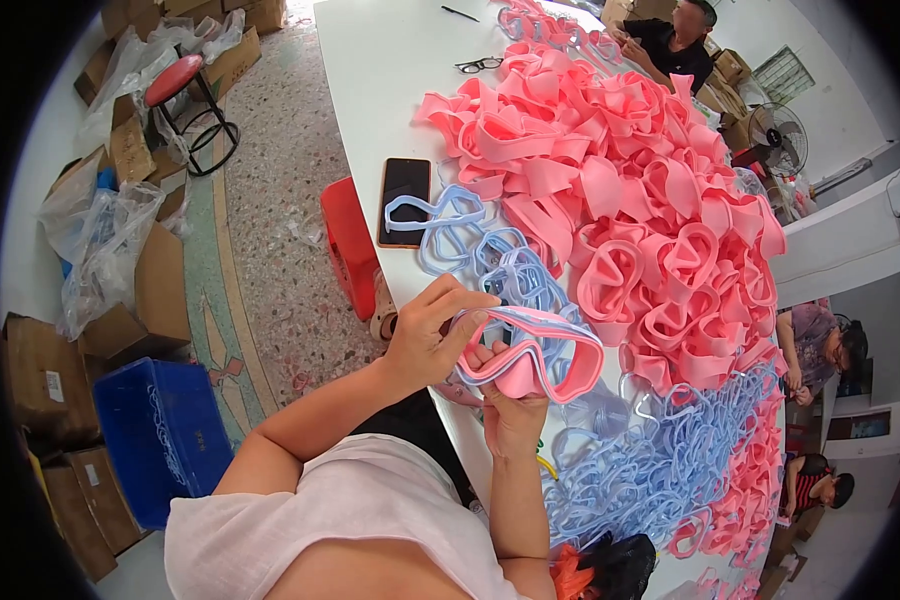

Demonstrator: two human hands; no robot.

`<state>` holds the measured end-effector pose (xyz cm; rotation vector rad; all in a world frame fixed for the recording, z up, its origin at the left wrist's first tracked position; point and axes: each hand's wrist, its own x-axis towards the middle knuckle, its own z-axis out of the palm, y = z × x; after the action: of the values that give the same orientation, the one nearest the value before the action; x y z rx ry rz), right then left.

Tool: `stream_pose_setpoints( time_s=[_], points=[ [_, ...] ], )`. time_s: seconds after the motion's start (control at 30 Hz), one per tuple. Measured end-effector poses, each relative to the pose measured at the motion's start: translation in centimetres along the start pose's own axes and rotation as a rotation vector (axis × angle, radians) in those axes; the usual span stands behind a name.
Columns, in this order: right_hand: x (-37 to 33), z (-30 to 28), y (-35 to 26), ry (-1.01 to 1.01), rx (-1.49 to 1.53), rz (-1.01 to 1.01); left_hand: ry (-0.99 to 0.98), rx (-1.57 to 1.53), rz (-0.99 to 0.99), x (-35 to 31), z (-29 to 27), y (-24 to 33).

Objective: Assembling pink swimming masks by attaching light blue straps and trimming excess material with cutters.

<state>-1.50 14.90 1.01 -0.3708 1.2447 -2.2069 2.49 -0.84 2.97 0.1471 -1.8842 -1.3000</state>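
My left hand (pixel 432 332) pinches the upper left edge of a pink, goggle-shaped loop (pixel 580 365) with a pale blue rim strip along it. My right hand (pixel 515 415) grips the same loop from below, at its inward-bent middle. Both hands hold it over the near edge of the white table. Just beyond lie several loose pale blue frames (pixel 515 265), one of them overlapping a dark phone (pixel 406 195). A heap of pink foam loops (pixel 610 190) covers the table's far side. Many thin pale blue frames (pixel 650 450) are piled to the right of my right hand.
Black glasses (pixel 478 65) and a pen (pixel 460 14) lie toward the table's far end. A red plastic stool (pixel 345 250) stands against the left table edge. A blue crate (pixel 160 440) and cardboard boxes (pixel 155 285) are on the left. Several other people sit around the table.
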Motion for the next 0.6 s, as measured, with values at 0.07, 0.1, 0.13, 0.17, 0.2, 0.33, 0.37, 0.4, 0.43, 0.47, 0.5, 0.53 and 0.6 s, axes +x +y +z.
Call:
stream_pose_setpoints(
  time_s=[0.07,0.1,0.13,0.17,0.2,0.33,0.37,0.4,0.43,0.47,0.5,0.53,0.6],
  points=[
    [0.0,-0.1,-0.1,0.013,0.198,0.123,-0.044,0.017,-0.026,0.2,0.0,0.1],
    [-0.1,-0.3,-0.2,0.014,0.198,0.118,-0.047,0.014,-0.023,0.2,0.0,0.1],
    [-0.3,-0.4,-0.4,-0.039,0.256,0.162,-0.02,-0.007,-0.044,0.3,-0.1,0.2],
    [-0.5,-0.6,-0.6,-0.094,0.312,0.205,0.007,-0.029,-0.064,0.3,-0.2,0.2],
    [-0.6,-0.7,-0.8,-0.092,0.31,0.196,0.003,-0.034,-0.058,0.4,-0.4,0.5],
    [-0.4,-0.5,-2.0,-0.188,0.349,0.153,-0.004,-0.026,-0.068,0.4,-0.8,0.9],
    [-0.5,-0.7,-2.1,-0.207,0.442,0.12,-0.011,-0.013,-0.067,0.5,-0.8,0.9],
    [-0.5,-0.9,-2.2,-0.227,0.535,0.086,-0.018,0.0,-0.065,0.5,-0.8,1.0],
    [-0.6,-1.2,-2.1,-0.228,0.534,0.08,-0.021,-0.002,-0.06,0.5,-0.8,0.9],
    [-0.8,-1.6,-2.1,-0.233,0.486,0.102,-0.023,-0.014,-0.006,0.4,-0.8,0.8],
    [-1.0,-2.1,-2.1,-0.237,0.438,0.123,-0.025,-0.026,0.049,0.4,-0.9,0.8],
    [-1.3,-2.9,-2.4,-0.237,0.438,0.118,-0.028,-0.027,0.053,0.4,-1.2,1.1],
    [-1.1,-5.1,-3.8,-0.068,0.196,0.122,-0.031,0.026,0.013,0.8,-1.9,1.5]
  ],
)
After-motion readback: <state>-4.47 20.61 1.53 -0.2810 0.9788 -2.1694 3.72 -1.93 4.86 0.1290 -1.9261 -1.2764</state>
